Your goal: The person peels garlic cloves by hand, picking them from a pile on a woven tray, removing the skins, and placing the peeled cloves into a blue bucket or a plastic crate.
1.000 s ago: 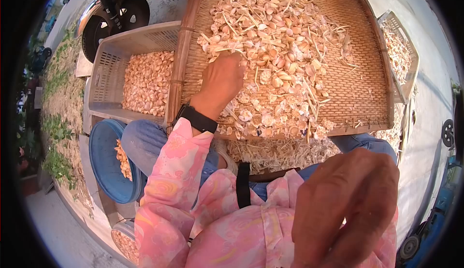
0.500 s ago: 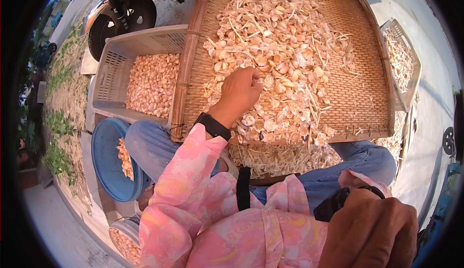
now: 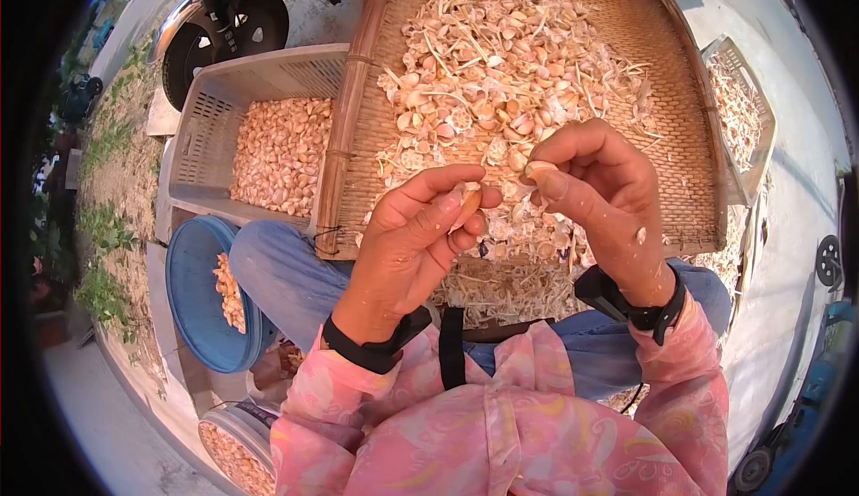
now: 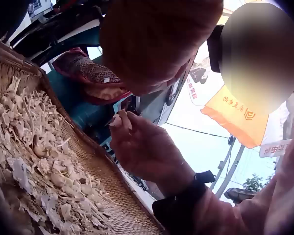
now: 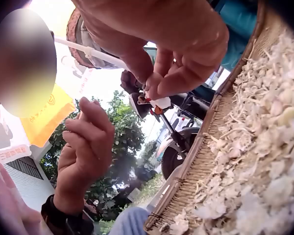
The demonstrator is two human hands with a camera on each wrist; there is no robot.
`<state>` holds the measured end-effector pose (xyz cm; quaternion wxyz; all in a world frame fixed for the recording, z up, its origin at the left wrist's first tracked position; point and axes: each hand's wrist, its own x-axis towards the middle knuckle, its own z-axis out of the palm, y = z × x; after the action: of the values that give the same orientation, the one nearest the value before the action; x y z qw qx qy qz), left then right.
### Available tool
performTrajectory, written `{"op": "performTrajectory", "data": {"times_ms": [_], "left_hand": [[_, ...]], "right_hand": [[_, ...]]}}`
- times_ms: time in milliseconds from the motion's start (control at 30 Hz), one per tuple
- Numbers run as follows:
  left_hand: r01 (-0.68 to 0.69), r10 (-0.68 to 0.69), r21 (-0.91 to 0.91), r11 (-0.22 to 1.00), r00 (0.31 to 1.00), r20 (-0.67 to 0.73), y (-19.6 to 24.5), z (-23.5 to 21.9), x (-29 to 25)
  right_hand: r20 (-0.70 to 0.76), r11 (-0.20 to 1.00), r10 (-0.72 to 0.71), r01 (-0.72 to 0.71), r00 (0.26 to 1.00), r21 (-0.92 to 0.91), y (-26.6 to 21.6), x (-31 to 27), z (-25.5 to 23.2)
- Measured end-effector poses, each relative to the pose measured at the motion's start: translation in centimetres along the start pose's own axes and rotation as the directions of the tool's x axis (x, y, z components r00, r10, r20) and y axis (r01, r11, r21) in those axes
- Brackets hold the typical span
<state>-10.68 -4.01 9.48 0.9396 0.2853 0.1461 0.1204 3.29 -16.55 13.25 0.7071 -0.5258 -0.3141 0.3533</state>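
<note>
My left hand (image 3: 394,250), palm turned up, pinches a tan-skinned garlic clove (image 3: 468,204) between thumb and fingers. Beside it, my right hand (image 3: 613,205) holds a pale garlic piece (image 3: 539,170) at the tips of its thumb and forefinger; the fingers partly hide this piece. Both hands are raised over the near edge of a woven bamboo tray (image 3: 680,187), which carries a heap of garlic cloves, skins and dry stems (image 3: 528,66). A flake of skin (image 3: 641,235) sticks to the right hand. In the left wrist view the right hand (image 4: 147,147) also shows the pale piece.
A grey plastic crate (image 3: 201,151) of cloves stands left of the tray. Below it are a blue bucket (image 3: 183,308) with peeled cloves and a smaller pail (image 3: 240,456) of cloves. At the right is a crate (image 3: 765,138) of stems and skins. A wheel (image 3: 228,35) stands behind.
The left hand has come off the heap toward the body and turned up, with a clove now showing. The right hand has moved from low at the right up beside it.
</note>
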Motion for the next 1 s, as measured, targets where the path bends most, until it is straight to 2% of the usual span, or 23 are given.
{"op": "performTrajectory", "data": {"times_ms": [33, 100, 133, 167, 200, 233, 267, 300, 333, 367, 400, 433, 500, 633, 733, 833, 867, 900, 933, 967, 1000], "left_hand": [[-0.016, 0.017, -0.059, 0.998, 1.000, 0.023, 0.3, 0.6, -1.1], [-0.048, 0.065, -0.091, 0.995, 0.979, 0.191, 1.4, 1.8, -3.9], [-0.046, 0.066, -0.082, 0.996, 0.964, 0.259, 2.3, 2.7, -5.3], [-0.107, 0.123, -0.064, 0.992, 0.916, 0.383, 2.7, 3.7, -6.2], [-0.077, 0.123, -0.124, 0.989, 0.896, 0.427, 2.9, 4.8, -7.0], [-0.042, 0.123, -0.180, 0.983, 0.874, 0.471, 3.2, 6.0, -7.9], [0.064, 0.085, -0.306, 0.950, 0.889, 0.449, 3.5, 7.5, -9.0], [0.157, 0.047, -0.427, 0.891, 0.902, 0.430, 3.9, 8.9, -10.1], [0.243, 0.003, -0.541, 0.805, 0.911, 0.413, 4.1, 9.9, -11.2], [0.259, 0.009, -0.578, 0.774, 0.908, 0.418, 4.2, 10.0, -11.5], [0.275, 0.015, -0.614, 0.740, 0.906, 0.424, 4.2, 10.1, -11.9], [0.226, 0.079, -0.587, 0.778, 0.891, 0.448, 4.1, 9.8, -11.7], [0.116, 0.208, -0.549, 0.827, 0.846, 0.492, 3.6, 9.0, -11.2], [-0.041, 0.372, -0.550, 0.834, 0.777, 0.508, 2.0, 8.3, -10.2], [-0.026, 0.357, -0.531, 0.847, 0.768, 0.532, 1.7, 8.5, -9.6], [-0.110, 0.334, -0.414, 0.903, 0.787, 0.518, 2.4, 8.0, -9.4], [-0.176, 0.331, -0.331, 0.927, 0.800, 0.501, 2.9, 7.8, -9.3], [-0.256, 0.335, -0.225, 0.940, 0.811, 0.479, 3.5, 7.3, -9.2], [-0.400, 0.378, -0.045, 0.915, 0.816, 0.438, 4.4, 6.7, -9.1], [-0.526, 0.437, 0.161, 0.835, 0.811, 0.388, 5.4, 5.9, -9.1], [-0.610, 0.522, 0.403, 0.682, 0.792, 0.316, 6.4, 4.9, -9.0]], "right_hand": [[-0.052, 0.971, 0.170, -0.176, 0.984, -0.162, 2.0, 1.1, -1.5], [-0.066, 0.906, 0.346, -0.351, 0.936, -0.236, 6.8, 2.3, -4.0], [-0.027, 0.896, 0.381, -0.377, 0.924, -0.235, 8.9, 2.8, -3.6], [0.007, 0.882, 0.422, -0.409, 0.907, -0.232, 10.6, 3.1, -2.8], [0.088, 0.900, 0.392, -0.362, 0.916, -0.243, 11.9, 3.9, -0.8], [0.164, 0.941, 0.321, -0.295, 0.933, -0.167, 12.0, 4.7, 2.3], [0.315, 0.979, 0.189, -0.154, 0.930, -0.134, 10.6, 5.8, 5.2], [0.354, 0.951, 0.123, -0.008, 0.927, -0.309, 10.3, 6.9, 5.9], [0.401, 0.877, 0.065, 0.139, 0.914, -0.460, 10.4, 8.7, 6.4], [0.455, 0.761, 0.014, 0.286, 0.890, -0.582, 10.8, 10.4, 6.8], [0.528, 0.461, -0.114, 0.516, 0.841, -0.722, 12.2, 11.3, 5.1], [0.527, 0.374, -0.007, 0.491, 0.850, -0.787, 12.8, 11.4, 3.3], [0.561, 0.304, 0.006, 0.533, 0.828, -0.790, 13.8, 9.0, 0.5], [0.465, 0.381, 0.014, 0.425, 0.885, -0.821, 12.7, 4.3, -1.6], [0.351, 0.454, 0.033, 0.299, 0.936, -0.839, 11.7, 4.9, -2.3], [0.459, 0.329, -0.035, 0.444, 0.888, -0.833, 12.5, 8.1, -1.4], [0.512, 0.246, -0.082, 0.516, 0.855, -0.821, 13.1, 9.1, -0.7], [0.510, 0.210, -0.002, 0.499, 0.860, -0.841, 13.6, 9.7, -0.1], [0.502, 0.165, 0.075, 0.486, 0.861, -0.858, 14.1, 10.3, 0.4], [0.481, 0.115, 0.153, 0.468, 0.863, -0.876, 14.5, 10.6, 0.5], [0.505, 0.076, 0.095, 0.500, 0.858, -0.863, 15.0, 10.7, 0.4]]}}
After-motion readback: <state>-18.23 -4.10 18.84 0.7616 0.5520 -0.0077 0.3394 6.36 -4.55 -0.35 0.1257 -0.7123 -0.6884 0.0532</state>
